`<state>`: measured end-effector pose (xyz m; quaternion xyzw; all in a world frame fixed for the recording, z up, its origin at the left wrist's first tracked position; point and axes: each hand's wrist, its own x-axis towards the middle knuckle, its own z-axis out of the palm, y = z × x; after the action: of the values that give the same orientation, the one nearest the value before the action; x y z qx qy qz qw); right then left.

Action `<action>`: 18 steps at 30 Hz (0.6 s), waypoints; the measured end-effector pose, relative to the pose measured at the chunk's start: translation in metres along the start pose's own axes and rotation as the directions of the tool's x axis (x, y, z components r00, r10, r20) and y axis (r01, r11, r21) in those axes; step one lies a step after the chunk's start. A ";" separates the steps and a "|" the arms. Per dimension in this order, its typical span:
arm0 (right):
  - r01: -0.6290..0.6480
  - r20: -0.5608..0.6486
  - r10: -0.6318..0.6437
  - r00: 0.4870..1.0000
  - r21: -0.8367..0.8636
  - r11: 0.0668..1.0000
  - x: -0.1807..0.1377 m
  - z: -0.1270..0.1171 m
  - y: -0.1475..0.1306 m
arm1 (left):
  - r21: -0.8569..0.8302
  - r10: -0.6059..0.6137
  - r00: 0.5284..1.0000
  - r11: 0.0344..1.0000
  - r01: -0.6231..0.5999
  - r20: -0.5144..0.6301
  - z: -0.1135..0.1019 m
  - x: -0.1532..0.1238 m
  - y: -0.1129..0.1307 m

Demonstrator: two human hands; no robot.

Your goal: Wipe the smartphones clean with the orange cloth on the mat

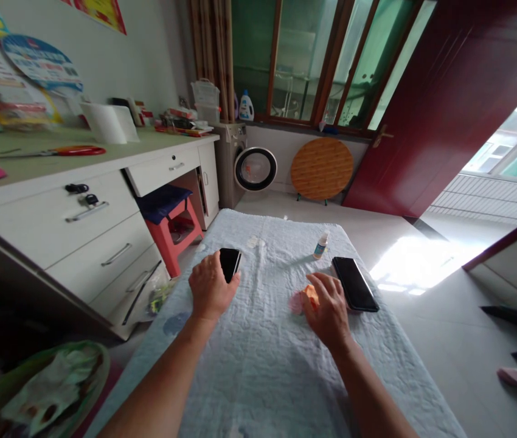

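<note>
My left hand is closed around the lower part of a black smartphone, thumb along its near right edge and fingers over its left side. The phone is at the left of a light blue quilted cover. Farther right, my right hand has its fingers curled over a crumpled orange cloth, partly hidden under them. Just right of that hand lies a second black smartphone, screen up. A small spray bottle with a blue label stands upright beyond my right hand.
On the left runs a white desk with drawers; scissors and a paper roll are on top. A red stool stands beside it. A waste basket is at lower left. Behind is a washing machine, door ajar.
</note>
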<state>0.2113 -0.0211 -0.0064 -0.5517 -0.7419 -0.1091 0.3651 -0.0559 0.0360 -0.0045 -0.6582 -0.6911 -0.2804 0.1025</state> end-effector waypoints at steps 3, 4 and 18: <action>0.048 0.100 -0.054 0.994 0.058 0.997 -0.002 0.005 -0.012 | 0.112 -0.044 0.994 0.993 0.033 0.099 0.005 -0.004 0.000; 0.053 0.121 -0.062 0.991 0.070 0.996 -0.002 0.005 -0.014 | 0.134 -0.057 0.991 0.990 0.041 0.124 0.005 -0.005 0.000; 0.021 0.100 -0.030 0.995 0.083 0.996 -0.002 0.004 -0.003 | 0.196 -0.115 0.971 0.978 0.074 0.210 -0.001 -0.003 0.001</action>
<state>0.2074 -0.0218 -0.0101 -0.5316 -0.7703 -0.0553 0.3478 -0.0549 0.0328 -0.0050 -0.6389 -0.7522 -0.1440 0.0730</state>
